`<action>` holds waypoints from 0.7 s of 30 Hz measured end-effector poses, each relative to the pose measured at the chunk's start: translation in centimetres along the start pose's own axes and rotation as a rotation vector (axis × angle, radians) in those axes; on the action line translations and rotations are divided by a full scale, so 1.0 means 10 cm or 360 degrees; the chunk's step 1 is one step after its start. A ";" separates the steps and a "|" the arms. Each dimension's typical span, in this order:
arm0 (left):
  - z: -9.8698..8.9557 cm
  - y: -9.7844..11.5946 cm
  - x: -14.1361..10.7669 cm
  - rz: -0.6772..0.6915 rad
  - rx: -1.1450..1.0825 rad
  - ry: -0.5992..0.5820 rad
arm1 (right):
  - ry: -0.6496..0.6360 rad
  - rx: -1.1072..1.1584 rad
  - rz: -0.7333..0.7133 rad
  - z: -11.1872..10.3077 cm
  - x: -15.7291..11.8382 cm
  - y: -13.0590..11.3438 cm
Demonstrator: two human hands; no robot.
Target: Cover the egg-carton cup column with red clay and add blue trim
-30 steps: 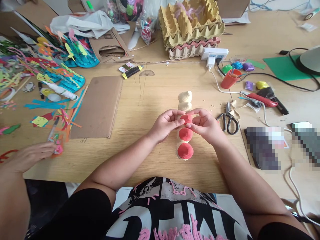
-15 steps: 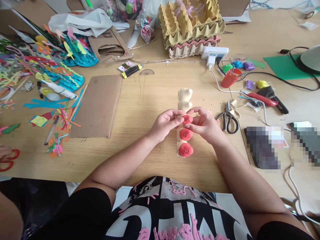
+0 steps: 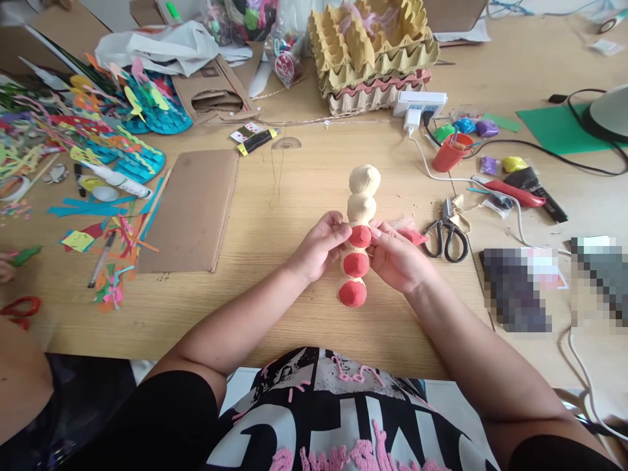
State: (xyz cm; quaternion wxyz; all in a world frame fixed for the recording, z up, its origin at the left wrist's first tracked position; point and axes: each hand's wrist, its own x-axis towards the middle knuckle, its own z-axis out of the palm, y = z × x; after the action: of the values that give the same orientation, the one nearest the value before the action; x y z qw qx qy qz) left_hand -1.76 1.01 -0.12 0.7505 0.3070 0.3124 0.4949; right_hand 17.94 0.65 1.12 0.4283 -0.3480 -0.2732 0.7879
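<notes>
A strip of egg carton cups [image 3: 362, 208] stands out over the table at the middle, its far two cups bare and cream, its near three covered in red clay. My left hand [image 3: 324, 243] pinches the strip's left edge beside the third cup. On the right edge, my right hand [image 3: 396, 256] grips it with thumb and fingers at the same height. Just behind my right hand lies a red clay packet [image 3: 412, 235], partly hidden by that hand.
Black-handled pliers [image 3: 446, 232] lie right of my hands, with a red cup [image 3: 452, 154] beyond. Cardboard [image 3: 189, 209] and paper scraps are at left. Egg trays [image 3: 373, 59] stand behind. Another person's hand [image 3: 6, 267] is at the far left edge.
The strip has been raised and tilted, showing more of its far cups. My right hand has shifted slightly, uncovering the red packet. The other person's arm has moved at far left.
</notes>
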 end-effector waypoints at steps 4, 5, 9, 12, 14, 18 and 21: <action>0.01 0.00 -0.02 -0.0110 -0.0011 0.0013 | -0.0099 -0.0052 0.0168 -0.02 0.00 -0.01; 0.01 0.00 -0.02 -0.0137 0.0005 0.0013 | -0.0130 -0.0084 0.0198 -0.04 0.01 -0.02; 0.02 0.01 -0.02 -0.0212 0.0048 0.0015 | -0.0216 -0.0193 0.0229 -0.07 0.02 -0.03; 0.01 0.02 -0.02 -0.0206 0.0068 0.0051 | -0.0212 -0.0232 0.0214 -0.06 0.01 -0.04; 0.01 0.02 -0.01 -0.0198 0.0083 0.0076 | -0.0184 -0.0247 0.0212 -0.04 0.00 -0.03; 0.03 0.01 -0.02 -0.0180 0.0093 0.0082 | -0.0128 -0.0267 0.0175 -0.04 0.01 0.00; 0.05 0.01 -0.03 -0.0172 0.0100 0.0056 | -0.0113 -0.0283 0.0150 -0.06 0.03 0.01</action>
State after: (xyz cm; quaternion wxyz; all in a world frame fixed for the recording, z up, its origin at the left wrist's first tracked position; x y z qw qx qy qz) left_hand -1.54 0.70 0.28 0.7604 0.3044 0.3572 0.4490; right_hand 18.24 0.90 0.63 0.3483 -0.3691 -0.3403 0.7916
